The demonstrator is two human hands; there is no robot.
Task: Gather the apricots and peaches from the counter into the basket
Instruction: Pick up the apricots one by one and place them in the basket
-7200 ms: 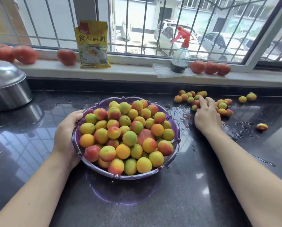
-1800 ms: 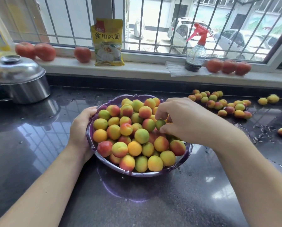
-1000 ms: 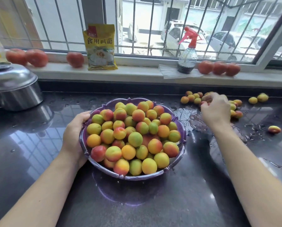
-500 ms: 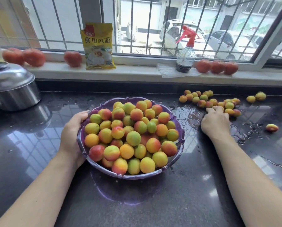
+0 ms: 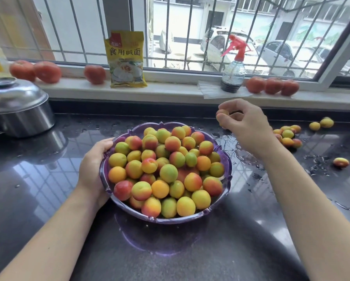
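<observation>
A purple basket (image 5: 228,175) heaped with yellow, orange and red apricots and peaches (image 5: 168,165) stands mid-counter. My left hand (image 5: 93,167) grips its left rim. My right hand (image 5: 245,124) is raised above the counter just right of the basket's far edge, fingers curled round small apricots (image 5: 221,114). A cluster of loose fruit (image 5: 287,134) lies on the counter behind that hand, partly hidden by it. Two more fruits (image 5: 321,124) lie farther right, and a single one (image 5: 341,162) sits alone at the right.
The black counter (image 5: 190,250) is wet to the right of the basket. A steel pot (image 5: 18,110) stands at the left. On the windowsill stand a yellow packet (image 5: 126,59), a spray bottle (image 5: 233,72) and several tomatoes (image 5: 271,85).
My right hand has lifted off the counter by the loose fruit and moved left toward the basket, now holding apricots. The left hand stays on the rim.
</observation>
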